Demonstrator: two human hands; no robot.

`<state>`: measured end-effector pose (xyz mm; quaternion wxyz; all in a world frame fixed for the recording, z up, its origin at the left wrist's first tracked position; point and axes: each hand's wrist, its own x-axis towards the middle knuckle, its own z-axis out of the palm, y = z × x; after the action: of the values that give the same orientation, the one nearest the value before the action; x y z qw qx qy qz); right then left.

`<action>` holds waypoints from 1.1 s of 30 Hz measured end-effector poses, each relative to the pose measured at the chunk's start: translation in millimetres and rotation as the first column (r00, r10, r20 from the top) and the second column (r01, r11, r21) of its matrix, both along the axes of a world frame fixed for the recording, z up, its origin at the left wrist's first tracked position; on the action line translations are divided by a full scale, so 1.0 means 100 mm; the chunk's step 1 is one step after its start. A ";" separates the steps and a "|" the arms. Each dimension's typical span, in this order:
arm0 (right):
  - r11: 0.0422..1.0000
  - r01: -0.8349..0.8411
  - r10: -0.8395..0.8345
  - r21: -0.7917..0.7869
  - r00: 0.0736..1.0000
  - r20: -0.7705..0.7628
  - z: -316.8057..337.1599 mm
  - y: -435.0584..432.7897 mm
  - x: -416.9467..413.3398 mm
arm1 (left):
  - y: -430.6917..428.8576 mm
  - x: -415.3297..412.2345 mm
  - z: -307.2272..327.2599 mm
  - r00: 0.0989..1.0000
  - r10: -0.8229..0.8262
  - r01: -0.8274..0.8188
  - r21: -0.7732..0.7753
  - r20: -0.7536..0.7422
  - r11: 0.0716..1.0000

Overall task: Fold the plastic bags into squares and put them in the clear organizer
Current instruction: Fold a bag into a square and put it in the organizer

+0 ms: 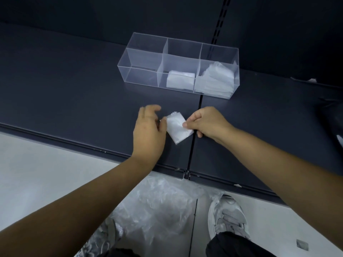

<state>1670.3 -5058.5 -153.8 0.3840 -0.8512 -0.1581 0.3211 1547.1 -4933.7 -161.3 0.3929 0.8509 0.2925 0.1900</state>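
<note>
A white plastic bag folded into a small square (176, 129) lies on the dark shelf (74, 93), tilted. My right hand (206, 123) pinches its right edge between thumb and curled fingers. My left hand (148, 130) rests at the bag's left edge with fingers loose, the thumb touching it. Behind them stands the clear organizer (178, 52) with three compartments. The left compartment holds nothing, the middle holds a folded bag (180, 80), and the right holds a stack of folded bags (216, 78).
A heap of loose clear plastic bags (157, 206) lies on the floor below the shelf's front edge, beside my grey shoes (228, 216). A seam (194, 138) splits the shelf under the folded bag. Dark objects sit at the far right edge (332, 112).
</note>
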 end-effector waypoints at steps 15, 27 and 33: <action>0.984 -0.026 0.127 -0.176 0.797 0.591 -0.26 -0.11 -0.34 | -0.02 -0.06 -0.35 0.773 -0.201 0.508 0.397 -0.601 0.765; 0.966 0.150 -0.011 -0.209 0.836 0.548 -0.18 -0.09 -0.42 | -0.07 -0.08 -0.36 0.780 -0.076 0.427 0.440 -0.621 0.790; 0.979 0.079 0.015 -0.190 0.894 0.447 -0.11 0.07 -0.47 | -0.12 -0.13 -0.36 0.794 -0.011 0.359 0.453 -0.608 0.816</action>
<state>1622.9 -5051.2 -165.0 0.2537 -0.9393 -0.1940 0.1255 1534.3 -4945.9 -197.4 0.0424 0.9683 0.2422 -0.0439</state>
